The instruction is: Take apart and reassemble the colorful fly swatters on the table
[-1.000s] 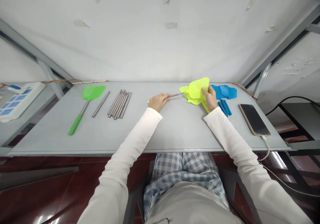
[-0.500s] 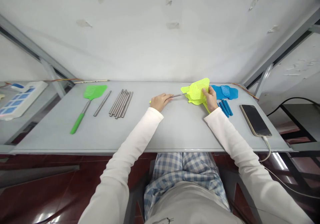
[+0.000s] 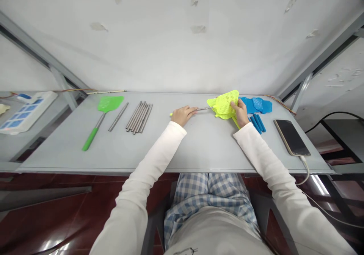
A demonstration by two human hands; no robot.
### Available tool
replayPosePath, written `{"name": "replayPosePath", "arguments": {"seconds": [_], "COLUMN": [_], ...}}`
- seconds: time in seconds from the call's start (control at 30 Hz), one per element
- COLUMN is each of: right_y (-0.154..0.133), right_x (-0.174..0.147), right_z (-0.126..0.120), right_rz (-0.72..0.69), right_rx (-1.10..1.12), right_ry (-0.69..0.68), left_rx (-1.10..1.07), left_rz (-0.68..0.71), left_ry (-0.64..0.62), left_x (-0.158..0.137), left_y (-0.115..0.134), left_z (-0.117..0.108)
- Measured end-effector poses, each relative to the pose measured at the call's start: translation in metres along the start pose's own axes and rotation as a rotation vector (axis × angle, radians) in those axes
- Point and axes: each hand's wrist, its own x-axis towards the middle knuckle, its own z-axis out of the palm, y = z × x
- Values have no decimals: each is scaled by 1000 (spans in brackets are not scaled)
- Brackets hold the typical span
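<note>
Near the back of the grey tabletop, with my left hand clamped on the slim silver metal rod and my right hand pinching the neon-yellow perforated plastic swatter head, I'd align both straight and push gently, without bending.

Rods lie left of the swatter, phone right
</note>
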Motion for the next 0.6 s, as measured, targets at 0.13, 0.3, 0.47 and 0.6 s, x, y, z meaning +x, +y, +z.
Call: {"name": "replayPosePath", "arguments": {"seconds": [0.13, 0.3, 0.47, 0.6], "right_y": [-2, -11, -20, -20], "right_x": [-1, -3, -5, -5], "right_z": [-3, -6, -8, -10], "right_rz": [-6, -22, -16, -27], "right_rx": [22, 40, 45, 48], "right_ry": [-23, -82, -197, -230], "left_rx": [-11, -78, -78, -87], "left_rz": [17, 53, 66, 76], "left_ry": [-16, -16, -23, -30], "left_x": [-2, -5, -5, -5], "left_y": [2, 3, -1, -4], "left_z": [-3, -5, -7, -9]}}
